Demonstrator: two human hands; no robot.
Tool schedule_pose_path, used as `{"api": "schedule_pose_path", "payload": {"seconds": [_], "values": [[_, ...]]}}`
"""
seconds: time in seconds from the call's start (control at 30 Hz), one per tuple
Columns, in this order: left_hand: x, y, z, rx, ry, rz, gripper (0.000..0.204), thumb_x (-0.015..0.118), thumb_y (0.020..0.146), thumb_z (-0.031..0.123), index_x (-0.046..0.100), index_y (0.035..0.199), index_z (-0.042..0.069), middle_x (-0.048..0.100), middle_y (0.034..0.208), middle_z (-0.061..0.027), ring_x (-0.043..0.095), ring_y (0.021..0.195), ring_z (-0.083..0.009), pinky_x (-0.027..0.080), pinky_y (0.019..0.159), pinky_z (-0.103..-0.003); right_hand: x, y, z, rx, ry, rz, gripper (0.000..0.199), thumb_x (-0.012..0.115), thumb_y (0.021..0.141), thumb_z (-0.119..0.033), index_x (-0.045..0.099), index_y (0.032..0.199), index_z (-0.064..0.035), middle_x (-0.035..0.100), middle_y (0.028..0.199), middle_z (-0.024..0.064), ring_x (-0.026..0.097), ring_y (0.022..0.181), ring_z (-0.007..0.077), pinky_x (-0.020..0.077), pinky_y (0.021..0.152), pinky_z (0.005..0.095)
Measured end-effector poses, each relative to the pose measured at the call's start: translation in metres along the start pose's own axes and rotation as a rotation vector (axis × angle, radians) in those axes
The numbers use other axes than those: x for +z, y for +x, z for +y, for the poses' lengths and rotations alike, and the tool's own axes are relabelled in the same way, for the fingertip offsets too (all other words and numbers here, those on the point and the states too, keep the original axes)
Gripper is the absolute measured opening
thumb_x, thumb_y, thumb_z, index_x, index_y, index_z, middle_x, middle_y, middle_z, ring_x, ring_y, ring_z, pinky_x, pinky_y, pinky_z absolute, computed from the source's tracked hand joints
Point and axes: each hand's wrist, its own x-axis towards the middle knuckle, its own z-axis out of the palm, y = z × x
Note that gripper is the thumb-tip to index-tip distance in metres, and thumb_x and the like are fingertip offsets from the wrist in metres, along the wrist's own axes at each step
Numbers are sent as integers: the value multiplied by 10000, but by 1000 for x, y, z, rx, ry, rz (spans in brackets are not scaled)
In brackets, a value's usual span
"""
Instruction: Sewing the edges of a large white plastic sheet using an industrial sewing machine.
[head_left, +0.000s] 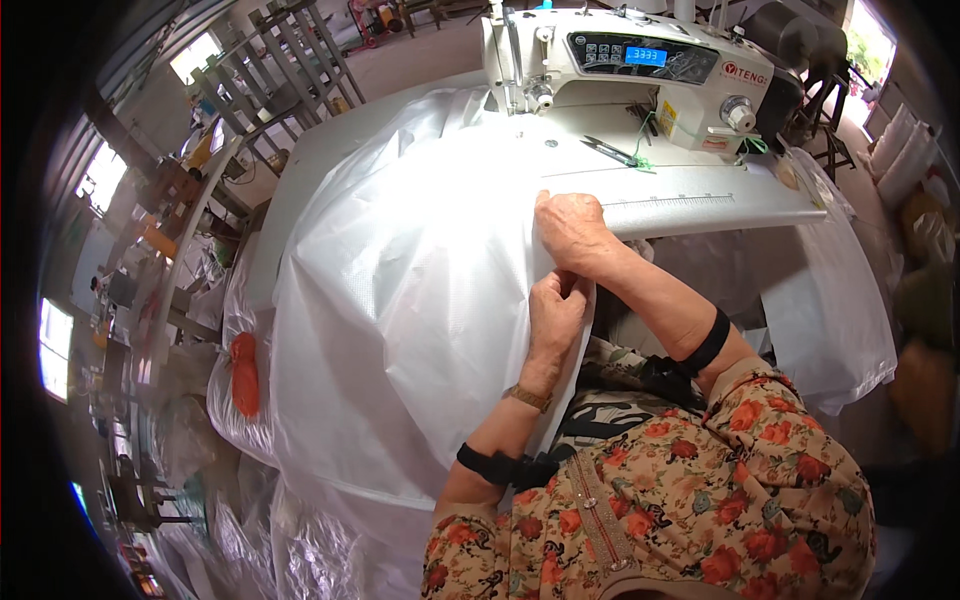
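Note:
A large sheet of white translucent plastic (400, 290) spreads over the sewing table and drapes down its front. My right hand (575, 232) is closed on the sheet's right edge, at the front of the table. Just below it, my left hand (557, 315) pinches the same edge, its fingers curled close to the right wrist. Beyond both hands stands a white sewing machine (640, 75) with a lit blue display. The far end of the sheet reaches toward its needle area, where bright glare hides detail.
Thread snips (612, 150) with green thread lie on the machine bed to the right of the needle. More translucent plastic (830, 300) hangs off the table's right end. An orange-red bundle (244, 375) hangs at left, near a metal rack (270, 75) and cluttered shelves.

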Motion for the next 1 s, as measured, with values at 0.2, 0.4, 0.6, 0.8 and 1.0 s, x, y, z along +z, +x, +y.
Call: {"api": "schedule_pose_path", "payload": {"seconds": [0.2, 0.4, 0.6, 0.8, 1.0], "values": [[-12, 5, 3, 82, -101, -56, 157, 540, 881, 29, 646, 937, -72, 633, 789, -2, 517, 663, -44, 424, 575, -211, 6, 8, 1, 0, 12, 78, 149, 617, 756, -79, 654, 866, 14, 686, 758, 187, 702, 729, 301, 555, 644, 394], [-31, 26, 20, 120, 180, -31, 146, 560, 830, 56, 550, 710, -27, 499, 634, 36, 413, 595, -34, 349, 504, -238, 7, 37, 1, -35, 8, 0, 165, 657, 699, -82, 693, 838, -1, 697, 789, 185, 705, 748, 298, 553, 647, 390], [-34, 50, 38, 123, 292, 62, 209, 560, 789, 100, 492, 641, -31, 420, 560, 9, 374, 566, -64, 318, 491, -279, 7, 72, 3, -68, 1, -58, 173, 615, 746, -164, 713, 759, -22, 694, 760, 186, 694, 743, 328, 540, 663, 430], [-31, 69, 35, 167, 223, 79, 200, 565, 806, 102, 545, 673, -46, 456, 569, 29, 385, 554, -52, 314, 474, -265, 14, 90, 13, 3, 83, -50, 200, 590, 775, -160, 708, 807, -1, 696, 820, 202, 687, 804, 348, 535, 718, 445], [-13, 43, 13, 185, 179, 176, 171, 575, 825, 69, 586, 735, -75, 591, 620, -38, 521, 612, -87, 430, 546, -301, 9, 37, 10, -30, 161, 119, 153, 567, 724, -38, 649, 827, 42, 673, 781, 244, 687, 773, 371, 540, 669, 456]]}}
